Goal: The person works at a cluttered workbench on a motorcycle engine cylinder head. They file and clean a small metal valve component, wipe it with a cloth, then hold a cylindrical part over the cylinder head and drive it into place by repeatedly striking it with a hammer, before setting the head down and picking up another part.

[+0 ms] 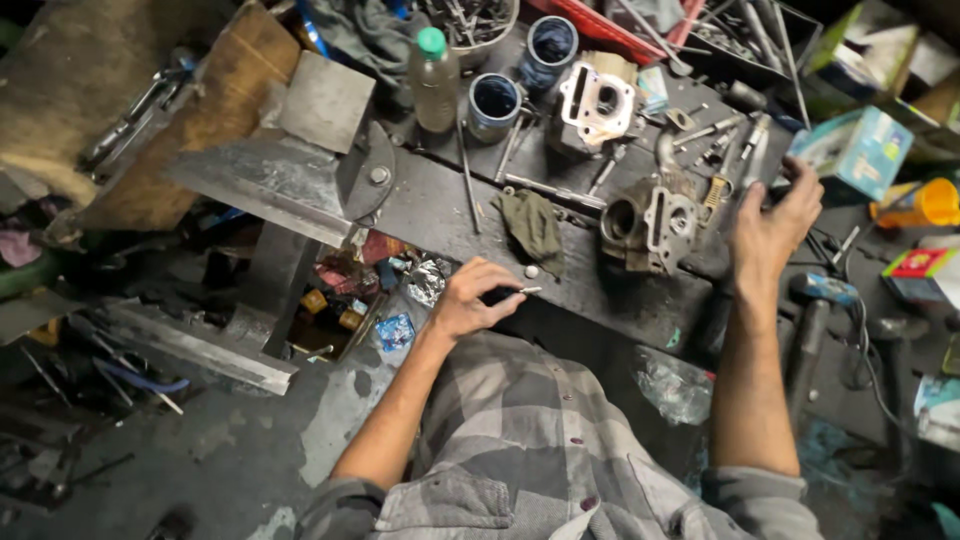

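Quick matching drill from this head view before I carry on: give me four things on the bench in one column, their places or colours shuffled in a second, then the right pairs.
Things:
1. plastic bottle
2. olive rag
3. small dark tool
4. teal box

Places or colours:
A. far right, beyond the right hand
B. green cap, at the back of the bench
C. held in the left hand
D. lying crumpled mid-bench, beside the grey engine part

Pairs: 1-B, 2-D, 3-C, 4-A
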